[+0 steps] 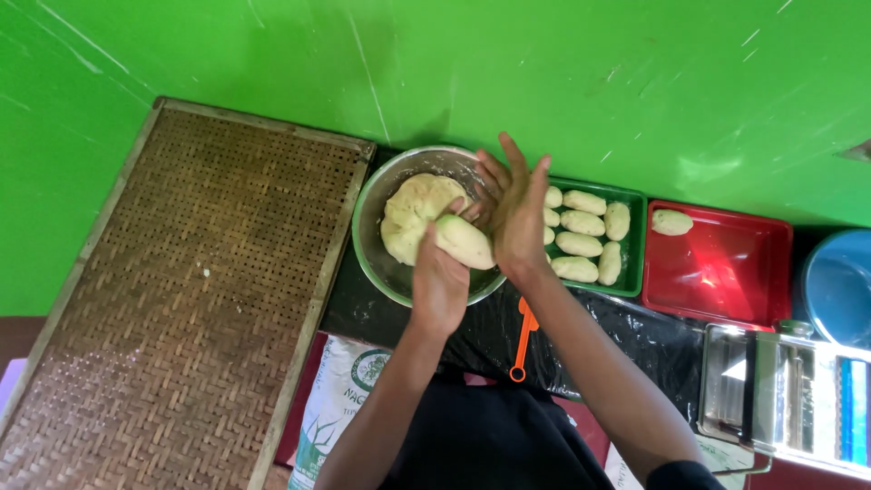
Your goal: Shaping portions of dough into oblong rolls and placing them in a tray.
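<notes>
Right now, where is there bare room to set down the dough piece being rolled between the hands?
The red tray is nearly bare: one dough piece lies in its far left corner. The woven bamboo mat left of the metal bowl is open too. Crowded: the green tray, filled with shaped dough pieces, and the bowl, holding the dough mass.

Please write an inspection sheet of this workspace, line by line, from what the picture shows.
Surface: black plastic sheet on the floor, beside a woven bamboo tray.
Job's things: dough piece pressed between both palms; dough mass in a metal bowl; shaped pieces in a green tray; one piece in a red tray.
Clutter: orange plastic tool; printed sack; metal roller machine; blue basin.
Grippers: left hand and right hand closed on the dough piece.
Cables: nothing seen.
Surroundings: green wall, scuffed.
</notes>
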